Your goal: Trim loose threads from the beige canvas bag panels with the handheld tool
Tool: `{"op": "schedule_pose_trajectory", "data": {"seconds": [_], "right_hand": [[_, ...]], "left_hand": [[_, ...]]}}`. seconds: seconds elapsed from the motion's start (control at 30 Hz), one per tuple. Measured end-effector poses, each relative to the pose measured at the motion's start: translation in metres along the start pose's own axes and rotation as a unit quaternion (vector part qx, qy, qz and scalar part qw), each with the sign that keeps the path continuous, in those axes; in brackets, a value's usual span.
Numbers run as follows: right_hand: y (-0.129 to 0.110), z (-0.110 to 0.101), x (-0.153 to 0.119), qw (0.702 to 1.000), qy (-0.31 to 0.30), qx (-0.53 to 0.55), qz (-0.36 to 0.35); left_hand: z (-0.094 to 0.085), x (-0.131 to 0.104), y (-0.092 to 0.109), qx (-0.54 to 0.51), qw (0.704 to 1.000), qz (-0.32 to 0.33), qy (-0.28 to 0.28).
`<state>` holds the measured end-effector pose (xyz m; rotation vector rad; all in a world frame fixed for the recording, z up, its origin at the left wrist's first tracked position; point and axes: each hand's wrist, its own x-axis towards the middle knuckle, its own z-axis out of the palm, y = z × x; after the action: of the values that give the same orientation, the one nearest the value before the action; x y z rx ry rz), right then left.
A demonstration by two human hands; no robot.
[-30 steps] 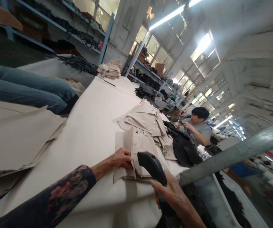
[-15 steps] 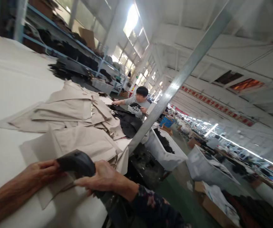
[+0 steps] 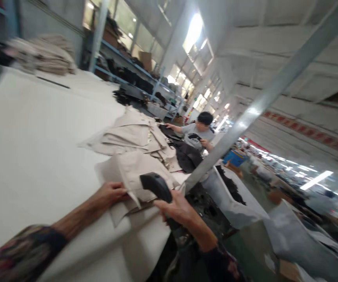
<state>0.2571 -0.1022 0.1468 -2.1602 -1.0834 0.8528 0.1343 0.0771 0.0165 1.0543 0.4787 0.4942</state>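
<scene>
My right hand is wrapped round the handle of a black handheld scanner, whose head points left over the cloth. With fingers pinched, my left hand grips the near edge of a beige fabric piece. A corner of that piece is folded up beside the fingers. Behind it, more beige cut pieces lie overlapping in a loose pile, with dark pieces at the pile's far right.
A white table spreads to the left, with folded beige cloth at its far end. A slanting metal post rises at the right edge. Across the table a co-worker handles dark cloth. White bins stand right.
The view has swung left, so everything sits further right. The scanner head has moved clear of my left hand, which now shows pinching the fabric edge. The scanner stays in my right hand.
</scene>
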Motion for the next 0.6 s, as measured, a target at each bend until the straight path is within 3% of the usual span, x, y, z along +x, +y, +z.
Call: {"op": "schedule_pose_trajectory", "data": {"seconds": [0.2,0.37,0.6], "right_hand": [[0.007,-0.018,-0.013,0.999,-0.032,0.012,-0.024],[0.014,-0.003,-0.023,0.998,-0.065,0.002,-0.026],[0.011,0.016,-0.004,0.996,-0.086,-0.002,-0.040]], "left_hand": [[0.008,0.005,0.000,-0.113,0.994,0.006,0.007],[0.011,0.002,0.002,-0.112,0.994,0.008,-0.003],[0.011,0.004,-0.005,-0.073,0.997,0.017,-0.021]]}}
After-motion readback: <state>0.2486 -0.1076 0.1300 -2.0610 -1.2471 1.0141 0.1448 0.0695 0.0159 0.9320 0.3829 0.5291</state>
